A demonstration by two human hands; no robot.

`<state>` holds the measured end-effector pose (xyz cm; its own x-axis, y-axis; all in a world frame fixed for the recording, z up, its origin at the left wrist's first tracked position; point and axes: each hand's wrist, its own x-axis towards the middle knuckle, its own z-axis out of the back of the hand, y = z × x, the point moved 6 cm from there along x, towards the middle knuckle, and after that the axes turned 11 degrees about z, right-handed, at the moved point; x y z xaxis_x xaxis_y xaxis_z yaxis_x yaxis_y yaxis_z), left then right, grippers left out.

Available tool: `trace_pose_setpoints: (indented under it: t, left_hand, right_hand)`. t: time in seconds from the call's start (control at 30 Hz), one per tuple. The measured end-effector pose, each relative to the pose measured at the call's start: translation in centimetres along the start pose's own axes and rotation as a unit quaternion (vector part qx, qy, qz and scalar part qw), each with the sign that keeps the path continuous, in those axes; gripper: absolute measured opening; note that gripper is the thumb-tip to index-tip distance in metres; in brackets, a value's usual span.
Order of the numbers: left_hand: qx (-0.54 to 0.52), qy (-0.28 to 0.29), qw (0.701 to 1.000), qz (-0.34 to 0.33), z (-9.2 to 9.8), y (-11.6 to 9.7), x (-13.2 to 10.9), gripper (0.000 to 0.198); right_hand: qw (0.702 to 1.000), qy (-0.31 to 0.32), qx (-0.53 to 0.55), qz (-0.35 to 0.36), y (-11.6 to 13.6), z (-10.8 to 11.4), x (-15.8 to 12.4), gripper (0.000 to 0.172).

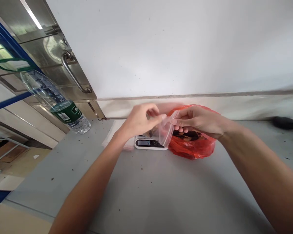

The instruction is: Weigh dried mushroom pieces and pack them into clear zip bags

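Note:
My right hand [194, 120] pinches a small clear zip-lock bag [166, 132] near its edge, thumb against fingertips. The bag hangs down in front of the scale's right end. From the left, my left hand [144, 120] reaches over the scale with its fingers curled and apart from the thumb. Its thumb tip is at the bag's edge; whether it touches the film I cannot tell. Below is a white digital scale [150, 148], its display reading 16. Something brownish lies on the scale, mostly hidden by my hand and the bag.
A red plastic bag [192, 150] holding dark and tan pieces stands right of the scale. Left of it lies a stack of flat clear bags [112, 131]. A large water bottle [68, 113] stands at the table's [146, 195] left edge. A black object [285, 123] lies far right by the wall.

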<state>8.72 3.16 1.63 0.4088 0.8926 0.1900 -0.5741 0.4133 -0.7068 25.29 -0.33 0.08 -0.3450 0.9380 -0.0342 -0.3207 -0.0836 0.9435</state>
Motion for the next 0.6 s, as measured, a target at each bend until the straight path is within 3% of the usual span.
trace_pose_setpoints:
  t: [0.07,0.13,0.33,0.6]
  left_hand:
    - [-0.021,0.136,0.990,0.019,-1.49,-0.55,-0.74,0.032]
    - [-0.028,0.184,0.982,0.035,-1.88,-0.81,-1.22,0.036]
    - [-0.054,0.223,0.973,0.027,-1.80,-1.16,-1.26,0.027]
    - [-0.031,0.195,0.979,0.045,-0.93,-0.71,-0.86,0.026]
  right_hand:
    - [1.000,-0.006,-0.006,0.013,0.18,-0.23,0.13,0.051]
    - [1.000,-0.004,-0.005,0.021,0.31,-0.44,0.17,0.054]
    - [1.000,0.001,0.017,0.026,0.09,-0.85,0.32,0.059]
    - [1.000,0.025,0.007,0.007,-0.21,-0.64,0.07,0.049]
